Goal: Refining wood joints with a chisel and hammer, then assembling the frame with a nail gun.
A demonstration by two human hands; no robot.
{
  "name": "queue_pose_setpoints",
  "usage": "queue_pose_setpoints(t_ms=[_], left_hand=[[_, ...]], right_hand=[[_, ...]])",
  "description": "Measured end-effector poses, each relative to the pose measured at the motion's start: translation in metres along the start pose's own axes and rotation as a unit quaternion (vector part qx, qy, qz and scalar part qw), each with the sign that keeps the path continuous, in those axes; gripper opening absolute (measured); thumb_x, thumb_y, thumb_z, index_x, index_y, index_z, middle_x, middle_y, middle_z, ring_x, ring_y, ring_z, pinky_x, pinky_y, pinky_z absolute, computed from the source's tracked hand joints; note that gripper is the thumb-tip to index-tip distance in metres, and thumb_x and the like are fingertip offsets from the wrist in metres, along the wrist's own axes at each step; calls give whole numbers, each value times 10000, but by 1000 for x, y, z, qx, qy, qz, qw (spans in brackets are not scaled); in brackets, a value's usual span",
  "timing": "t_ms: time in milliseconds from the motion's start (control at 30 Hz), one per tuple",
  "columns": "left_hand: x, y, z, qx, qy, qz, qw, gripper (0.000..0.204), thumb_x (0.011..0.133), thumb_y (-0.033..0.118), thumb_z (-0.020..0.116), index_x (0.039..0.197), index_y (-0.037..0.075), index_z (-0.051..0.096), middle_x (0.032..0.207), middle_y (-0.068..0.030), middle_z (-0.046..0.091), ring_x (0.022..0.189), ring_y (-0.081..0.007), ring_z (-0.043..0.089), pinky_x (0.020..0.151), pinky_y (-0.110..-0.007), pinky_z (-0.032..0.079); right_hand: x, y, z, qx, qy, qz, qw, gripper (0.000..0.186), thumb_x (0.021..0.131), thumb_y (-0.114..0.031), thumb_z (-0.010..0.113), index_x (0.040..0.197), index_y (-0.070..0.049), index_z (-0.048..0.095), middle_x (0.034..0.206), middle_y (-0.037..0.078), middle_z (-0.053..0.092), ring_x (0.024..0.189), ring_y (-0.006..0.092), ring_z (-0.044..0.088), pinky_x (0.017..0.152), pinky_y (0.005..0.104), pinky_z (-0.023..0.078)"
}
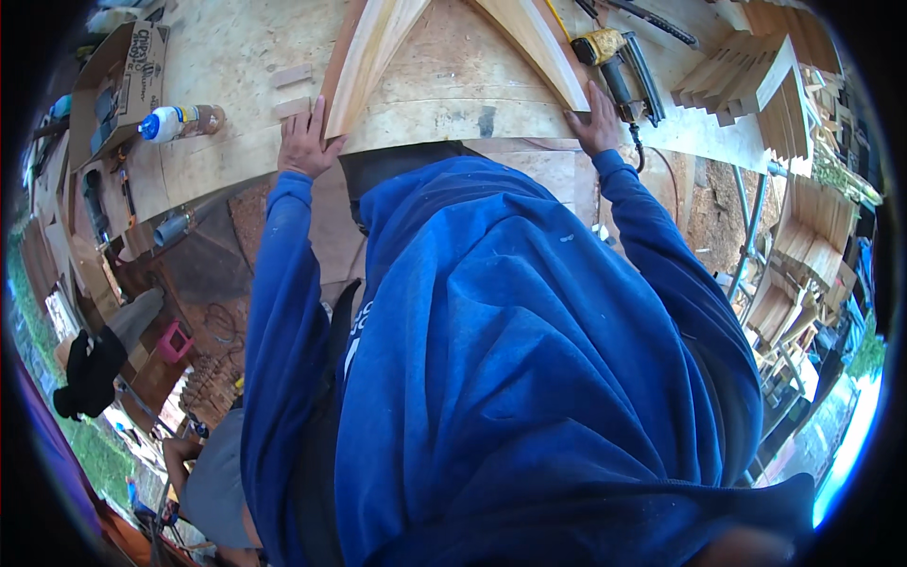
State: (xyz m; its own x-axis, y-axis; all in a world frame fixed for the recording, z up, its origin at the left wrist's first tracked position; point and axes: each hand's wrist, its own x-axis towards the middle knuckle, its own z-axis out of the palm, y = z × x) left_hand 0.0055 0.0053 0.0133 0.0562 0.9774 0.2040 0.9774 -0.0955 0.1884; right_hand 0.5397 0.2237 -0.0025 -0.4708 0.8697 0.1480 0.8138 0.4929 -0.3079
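Observation:
Two wooden boards lie on the plywood bench (453,115), spread apart toward me like an upside-down V; their far ends run out of view. My left hand (308,144) lies against the outer side of the left board (367,66), near its lower end, fingers stretched out and thumb beside the board's end. At the tip of the right board (540,59), my right hand (598,123) rests against its outer edge with fingers extended. Close to my right hand is a yellow and black nail gun (605,49). Small wood blocks (292,108) sit just left of my left hand.
A blue-capped bottle (179,123) lies at left, near a cardboard box (146,80). Notched wooden pieces (742,76) are stacked at right. A hose (640,151) hangs over the bench's front edge. Other people (213,482) are at lower left.

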Motion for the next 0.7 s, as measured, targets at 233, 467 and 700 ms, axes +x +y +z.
queue_pose_setpoints(t_ms=[233, 467, 700], left_hand=[[1, 4, 2, -5, 32, -22, 999, 874, 771, 494, 723, 1443, 2, 459, 1120, -226, 549, 1048, -426, 504, 978, -519, 396], [-4, 12, 3, -4, 17, -37, 999, 892, 766, 504, 726, 1451, 5, 446, 1192, -241, 522, 1085, -442, 495, 994, -537, 398], [-14, 3, 17, -12, 15, -34, 999, 892, 781, 528, 709, 1447, -3, 444, 1290, -267, 506, 1173, -474, 471, 1046, -556, 358]], right_hand=[[2, -1, -4, 13, -11, 23, 1000, 826, 861, -466, 679, 1510, -84, 339, 1449, 173, 472, 1320, 347, 464, 1116, 426, 373], [-9, -5, -12, 40, -12, 45, 998, 821, 858, -413, 668, 1522, -89, 311, 1479, 170, 433, 1348, 348, 429, 1125, 434, 357], [-10, -3, -6, 52, -8, 36, 998, 838, 839, -411, 683, 1523, -99, 314, 1479, 161, 438, 1338, 354, 440, 1121, 433, 369]])
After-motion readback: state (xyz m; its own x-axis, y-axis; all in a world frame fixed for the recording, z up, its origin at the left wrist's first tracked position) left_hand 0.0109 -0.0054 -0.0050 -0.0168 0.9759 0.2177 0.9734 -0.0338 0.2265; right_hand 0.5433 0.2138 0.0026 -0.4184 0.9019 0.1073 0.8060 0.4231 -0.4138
